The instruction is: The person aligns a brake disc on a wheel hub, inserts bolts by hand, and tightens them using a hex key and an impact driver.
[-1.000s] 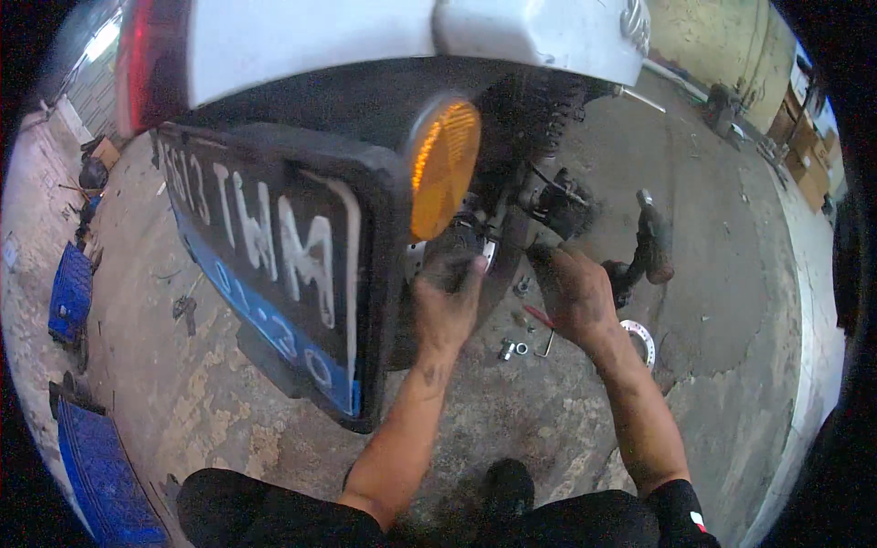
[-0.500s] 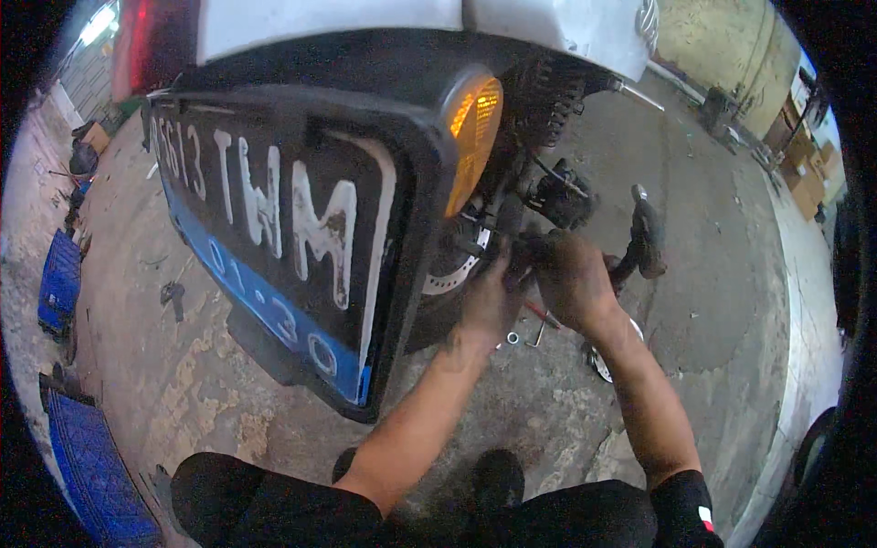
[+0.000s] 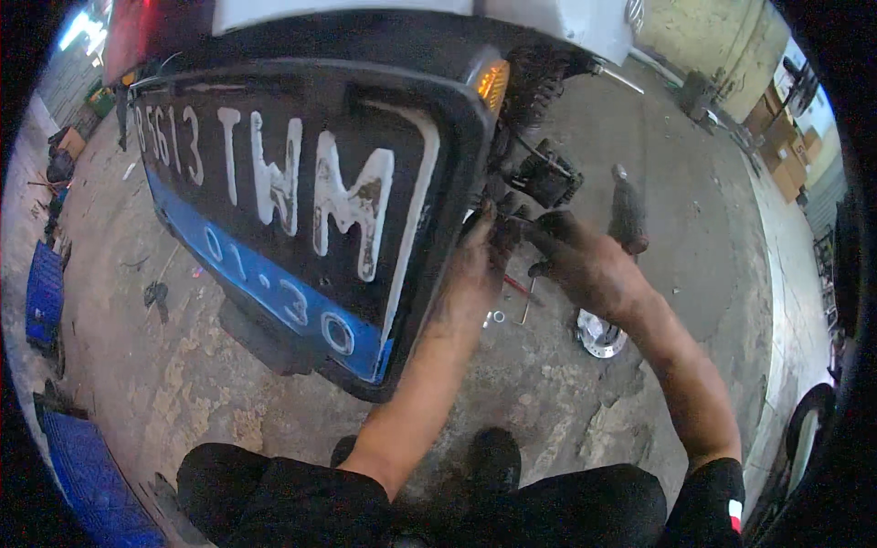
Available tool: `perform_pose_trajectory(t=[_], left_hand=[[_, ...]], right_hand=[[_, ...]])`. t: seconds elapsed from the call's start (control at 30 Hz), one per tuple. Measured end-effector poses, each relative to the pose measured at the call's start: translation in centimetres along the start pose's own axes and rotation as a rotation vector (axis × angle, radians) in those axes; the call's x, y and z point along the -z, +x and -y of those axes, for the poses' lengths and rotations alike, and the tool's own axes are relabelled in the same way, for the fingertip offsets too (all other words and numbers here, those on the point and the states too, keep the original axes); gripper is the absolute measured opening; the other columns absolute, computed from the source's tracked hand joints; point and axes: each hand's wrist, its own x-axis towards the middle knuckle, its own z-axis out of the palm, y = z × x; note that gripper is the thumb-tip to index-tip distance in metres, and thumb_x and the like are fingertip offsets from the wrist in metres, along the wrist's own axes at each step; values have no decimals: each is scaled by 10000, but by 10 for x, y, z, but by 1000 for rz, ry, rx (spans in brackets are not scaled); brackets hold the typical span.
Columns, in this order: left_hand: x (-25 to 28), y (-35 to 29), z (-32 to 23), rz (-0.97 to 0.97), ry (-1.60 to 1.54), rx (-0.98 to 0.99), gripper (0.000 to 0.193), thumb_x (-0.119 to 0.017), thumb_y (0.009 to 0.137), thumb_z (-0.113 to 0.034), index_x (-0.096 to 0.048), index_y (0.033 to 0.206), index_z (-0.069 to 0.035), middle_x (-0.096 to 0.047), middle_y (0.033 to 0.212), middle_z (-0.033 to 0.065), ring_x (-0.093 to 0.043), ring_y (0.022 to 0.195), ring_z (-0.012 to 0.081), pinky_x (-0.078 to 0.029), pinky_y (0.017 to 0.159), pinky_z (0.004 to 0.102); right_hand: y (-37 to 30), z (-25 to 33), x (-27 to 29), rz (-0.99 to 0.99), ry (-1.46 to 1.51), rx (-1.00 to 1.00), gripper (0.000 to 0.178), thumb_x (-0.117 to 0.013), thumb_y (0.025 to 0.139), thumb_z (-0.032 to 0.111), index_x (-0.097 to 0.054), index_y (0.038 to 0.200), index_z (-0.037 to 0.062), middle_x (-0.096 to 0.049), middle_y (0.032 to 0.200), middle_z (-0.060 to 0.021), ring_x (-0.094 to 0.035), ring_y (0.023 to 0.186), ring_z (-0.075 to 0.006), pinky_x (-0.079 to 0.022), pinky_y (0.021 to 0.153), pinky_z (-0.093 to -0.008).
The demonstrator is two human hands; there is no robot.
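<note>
Beside the rear wheel area of a scooter, both my hands work at a dark mechanical part (image 3: 508,228), half hidden by fingers and too blurred to name. My left hand (image 3: 477,248) closes on its near left side, just behind the edge of the number plate (image 3: 283,201). From the right, my right hand (image 3: 592,259) reaches in with dark, bent fingers, touching or gripping at the same spot. A black ribbed part (image 3: 545,175) hangs right above them. The coil spring (image 3: 541,87) of the shock absorber shows higher up, next to the orange reflector (image 3: 493,85).
On the concrete lie a red-handled tool (image 3: 523,290), an L-shaped key (image 3: 527,303), a small ring (image 3: 499,317) and a round silver metal part (image 3: 600,336). Blue quilted mats (image 3: 91,466) lie at the left. Cardboard boxes (image 3: 787,164) stand far right.
My view has shifted, so the number plate looks larger and farther right. My right hand has turned, and its fingers now stretch farther left toward the part. Both hands stay at the same place.
</note>
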Motion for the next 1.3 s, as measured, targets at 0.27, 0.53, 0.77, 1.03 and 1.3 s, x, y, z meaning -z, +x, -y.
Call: perform_pose_trajectory(t=[0.27, 0.53, 0.77, 1.03, 1.3], left_hand=[[9, 0, 3, -26, 98, 75, 476, -637, 877, -327, -507, 1268, -89, -576, 1201, 74, -536, 1099, 228, -409, 953, 408], [0, -1, -5, -226, 264, 27, 506, -653, 866, -341, -509, 1271, -74, -565, 1210, 71, -533, 1089, 212, -418, 938, 359], [-10, -22, -65, -307, 1327, -623, 462, -717, 808, -342, -600, 1042, 38, -654, 1022, 193, -630, 931, 304, -459, 865, 394], [23, 37, -125, -211, 2112, -600, 645, -747, 774, -303, -476, 1234, 59, -559, 1198, 252, -552, 1107, 378, -432, 965, 423], [29, 38, -111, -227, 1759, -694, 578, -750, 772, -232, -503, 1221, 36, -578, 1199, 226, -559, 1121, 320, -428, 962, 402]], right_hand=[[9, -21, -51, -359, 1001, -774, 385, -630, 850, 212, -559, 1167, 4, -636, 1044, -156, -642, 840, -346, -518, 742, -363], [-10, -15, -18, -491, -153, 16, 369, -694, 802, 185, -610, 1114, 7, -646, 968, -170, -629, 697, -290, -503, 646, -346], [-9, 4, -23, -449, 256, -460, 210, -651, 844, 161, -648, 1003, 25, -645, 734, -149, -650, 649, -217, -508, 590, -357], [-9, -1, -41, -388, 700, -450, 269, -635, 881, 178, -631, 1091, 10, -684, 830, -152, -676, 752, -180, -507, 661, -302], [-12, -17, -52, -555, 393, -50, 292, -616, 891, 218, -615, 1099, 12, -658, 887, -194, -645, 769, -354, -506, 687, -384]])
